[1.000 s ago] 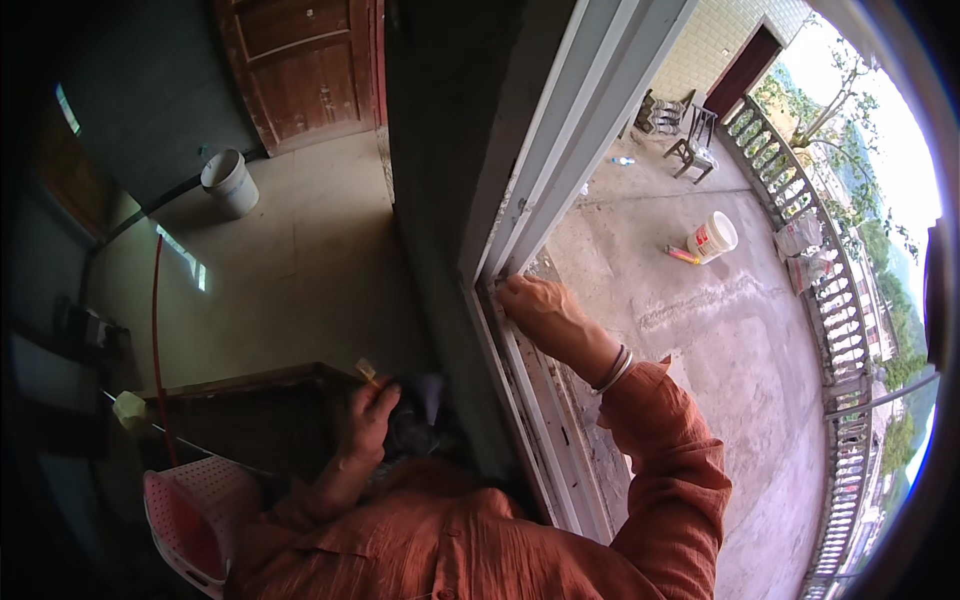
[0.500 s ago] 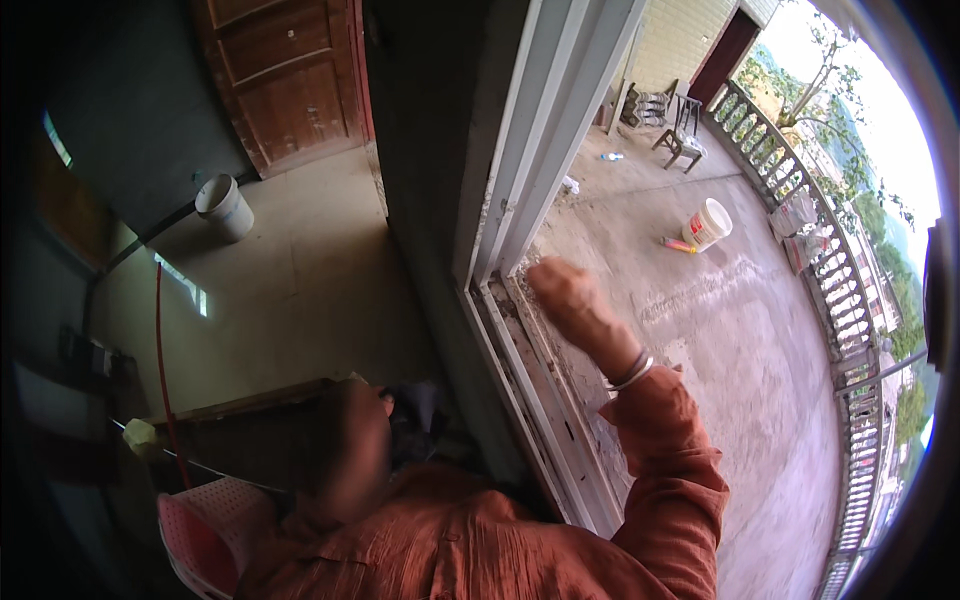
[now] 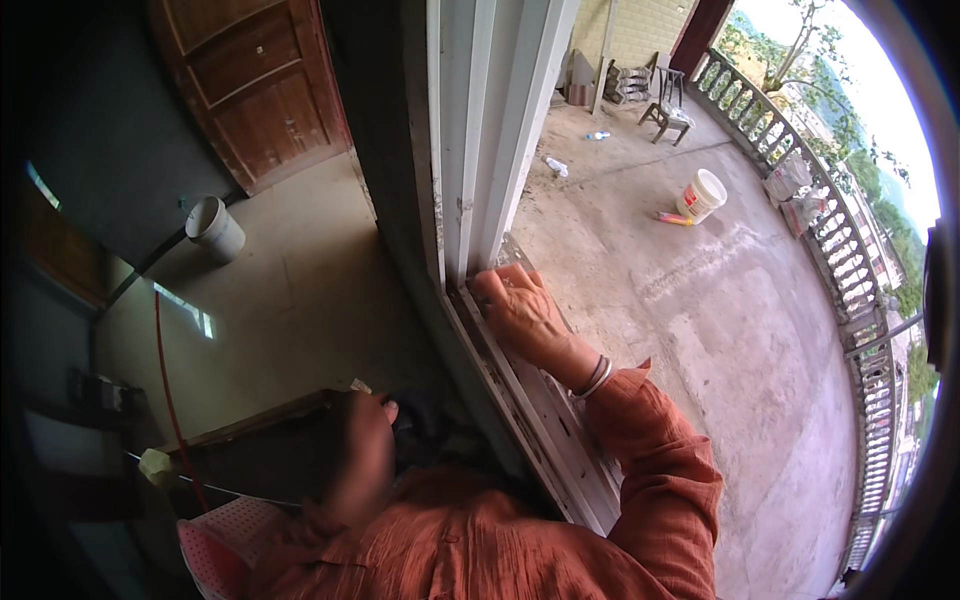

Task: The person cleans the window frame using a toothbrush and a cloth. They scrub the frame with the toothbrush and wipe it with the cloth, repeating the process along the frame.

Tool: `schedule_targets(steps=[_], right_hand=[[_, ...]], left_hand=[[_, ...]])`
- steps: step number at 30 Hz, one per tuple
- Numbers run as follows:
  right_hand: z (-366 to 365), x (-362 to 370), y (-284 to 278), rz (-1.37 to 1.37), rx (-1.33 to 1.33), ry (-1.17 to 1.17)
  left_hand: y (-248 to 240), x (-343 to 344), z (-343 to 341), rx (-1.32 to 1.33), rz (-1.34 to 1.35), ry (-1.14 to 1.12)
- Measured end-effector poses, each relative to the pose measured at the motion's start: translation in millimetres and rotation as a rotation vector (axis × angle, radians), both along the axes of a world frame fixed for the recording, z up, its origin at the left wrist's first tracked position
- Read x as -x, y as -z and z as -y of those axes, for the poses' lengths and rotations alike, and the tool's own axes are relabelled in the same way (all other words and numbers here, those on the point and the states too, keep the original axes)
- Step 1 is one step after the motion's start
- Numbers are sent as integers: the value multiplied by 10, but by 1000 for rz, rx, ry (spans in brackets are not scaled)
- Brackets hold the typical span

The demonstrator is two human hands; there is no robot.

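right hand (image 3: pixel 525 318) — mid-frame, fingers pressed together flat on the window frame track (image 3: pixel 520 400) | left hand (image 3: pixel 360 455) — lower left, blurred, grip cannot be told | white bucket (image 3: pixel 702 194) upper right

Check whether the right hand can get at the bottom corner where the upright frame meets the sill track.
Probably yes. The right hand already lies on the sill track with its fingertips at the foot of the upright frame, and nothing visible lies between them.
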State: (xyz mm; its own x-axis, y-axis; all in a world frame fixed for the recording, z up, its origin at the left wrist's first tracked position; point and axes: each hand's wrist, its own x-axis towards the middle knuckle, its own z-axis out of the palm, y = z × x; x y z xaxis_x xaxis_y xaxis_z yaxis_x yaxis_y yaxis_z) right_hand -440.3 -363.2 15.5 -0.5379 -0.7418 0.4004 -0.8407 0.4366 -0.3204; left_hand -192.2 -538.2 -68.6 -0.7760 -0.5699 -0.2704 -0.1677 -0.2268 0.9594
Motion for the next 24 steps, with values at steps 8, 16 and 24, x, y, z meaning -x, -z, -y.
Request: schedule_targets(steps=[8,16,24], right_hand=[[-43,16,-49,-37,52,-73],[178,51,-30,-101,-28,24],[222,65,42,-123,12,57]], left_hand=[[-137,90,-5,-196,-108,87],[-111,176,-67,-249,-135,95],[85,94,-1,-284,-124,82]])
